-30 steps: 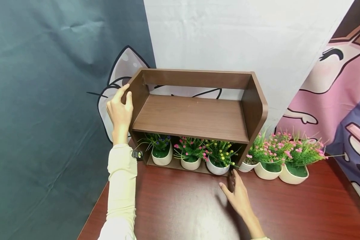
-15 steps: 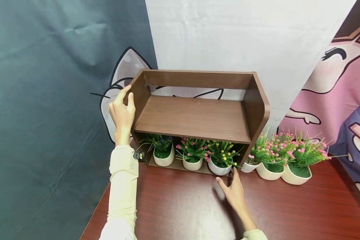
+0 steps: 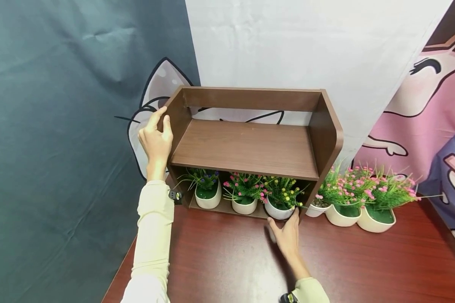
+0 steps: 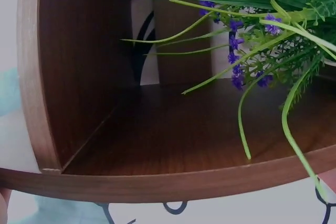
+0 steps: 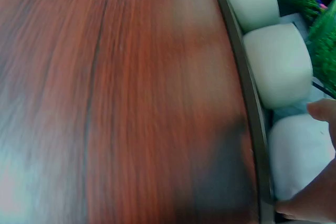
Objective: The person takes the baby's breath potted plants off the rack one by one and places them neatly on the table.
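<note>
A brown two-tier shelf stands on the table. My left hand rests at its left side panel, index finger and thumb near the front edge. Its lower tier bears three potted plants: one with purple flowers at left, one with pink flowers in the middle, one with yellow flowers at right. My right hand holds the yellow-flowered plant's white pot, fingers at its right side and thumb toward its front left. The left wrist view shows purple flowers and the shelf's lower left corner.
Several more pink-flowered plants in white pots stand on the reddish-brown table, right of the shelf. A grey-green printed cloth hangs at left, and a white cloth hangs behind the shelf.
My right hand has moved left and up to the yellow-flowered plant's pot, thumb and fingers now at it. My left hand stays at the side panel. The head view has shifted slightly.
</note>
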The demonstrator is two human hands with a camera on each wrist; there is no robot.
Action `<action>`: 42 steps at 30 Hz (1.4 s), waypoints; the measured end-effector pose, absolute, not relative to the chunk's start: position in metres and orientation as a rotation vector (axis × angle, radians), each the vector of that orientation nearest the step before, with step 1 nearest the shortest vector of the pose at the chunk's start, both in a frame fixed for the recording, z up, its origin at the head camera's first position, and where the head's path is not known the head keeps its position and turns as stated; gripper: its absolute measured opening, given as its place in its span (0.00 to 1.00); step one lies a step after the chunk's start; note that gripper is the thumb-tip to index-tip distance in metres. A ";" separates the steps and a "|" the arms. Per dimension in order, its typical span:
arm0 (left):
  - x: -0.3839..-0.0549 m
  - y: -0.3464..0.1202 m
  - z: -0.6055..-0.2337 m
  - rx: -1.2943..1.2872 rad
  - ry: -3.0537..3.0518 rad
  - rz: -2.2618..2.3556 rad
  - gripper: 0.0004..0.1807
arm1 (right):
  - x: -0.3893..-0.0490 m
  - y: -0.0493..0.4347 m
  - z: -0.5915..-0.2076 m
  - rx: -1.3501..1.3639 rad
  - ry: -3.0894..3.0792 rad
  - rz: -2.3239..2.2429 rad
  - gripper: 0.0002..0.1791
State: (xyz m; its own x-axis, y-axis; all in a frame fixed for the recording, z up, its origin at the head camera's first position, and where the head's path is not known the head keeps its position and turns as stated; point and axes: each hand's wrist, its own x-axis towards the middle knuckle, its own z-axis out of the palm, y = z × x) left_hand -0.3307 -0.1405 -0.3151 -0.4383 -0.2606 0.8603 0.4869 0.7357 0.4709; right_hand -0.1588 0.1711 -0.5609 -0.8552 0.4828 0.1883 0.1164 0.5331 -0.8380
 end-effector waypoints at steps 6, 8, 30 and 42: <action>-0.334 -0.135 -0.314 -0.215 -1.828 -0.860 0.12 | -0.177 0.168 -0.557 -0.584 -2.153 1.284 0.48; -0.334 -0.135 -0.314 -0.218 -1.820 -0.863 0.12 | -0.182 0.168 -0.556 -0.606 -2.132 1.273 0.46; -0.335 -0.139 -0.315 -0.173 -1.800 -0.891 0.12 | -0.146 0.166 -0.567 -0.368 -2.226 1.260 0.45; -0.333 -0.137 -0.316 -0.162 -1.804 -0.880 0.12 | -0.100 0.166 -0.564 -0.379 -2.334 1.209 0.47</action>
State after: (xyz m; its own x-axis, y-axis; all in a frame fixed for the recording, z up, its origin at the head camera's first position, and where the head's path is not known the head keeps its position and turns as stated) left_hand -0.3334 -0.1367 -0.3164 -0.4191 -0.2916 0.8598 0.4981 0.7179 0.4863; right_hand -0.0995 0.1656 -0.5641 -0.8458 0.4491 0.2878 0.0239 0.5709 -0.8207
